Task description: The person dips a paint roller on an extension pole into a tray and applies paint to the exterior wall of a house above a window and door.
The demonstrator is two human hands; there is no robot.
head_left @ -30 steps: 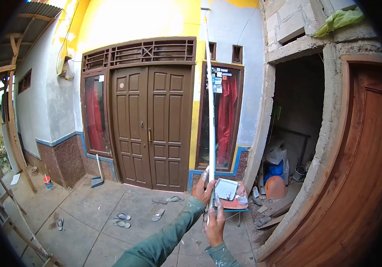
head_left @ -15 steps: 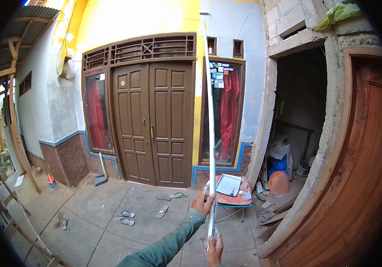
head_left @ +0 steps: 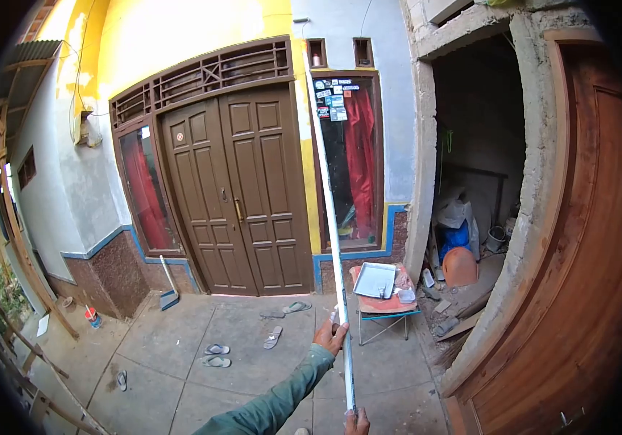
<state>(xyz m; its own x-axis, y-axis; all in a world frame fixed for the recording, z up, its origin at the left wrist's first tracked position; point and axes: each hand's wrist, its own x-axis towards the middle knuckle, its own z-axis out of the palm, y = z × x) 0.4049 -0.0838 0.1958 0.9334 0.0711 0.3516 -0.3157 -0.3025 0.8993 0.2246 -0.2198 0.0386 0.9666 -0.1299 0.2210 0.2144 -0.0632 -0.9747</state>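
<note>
A long white pole (head_left: 331,217) rises from my hands toward the upper wall, leaning slightly left. Its top end comes near the yellow stripe beside the window, close to a small dark bar (head_left: 301,20) whose link to the pole I cannot make out. My left hand (head_left: 330,337), at the end of a green sleeve, is wrapped round the lower part of the pole. Below it, at the bottom edge of the view, my right hand (head_left: 357,422) grips the pole near its lower end; part of that hand is cut off.
A tray (head_left: 376,279) and a small white container (head_left: 406,296) rest on a folding stool (head_left: 388,314). Several sandals (head_left: 273,337) lie on the concrete floor. Brown double doors (head_left: 233,192) stand ahead, a wooden door (head_left: 594,239) at right. A dustpan (head_left: 169,299) leans by the wall.
The pole leans further left, its top shifted left in view. My right hand sits lower in the picture and a little further from my left hand. The camera view has shifted and tilted.
</note>
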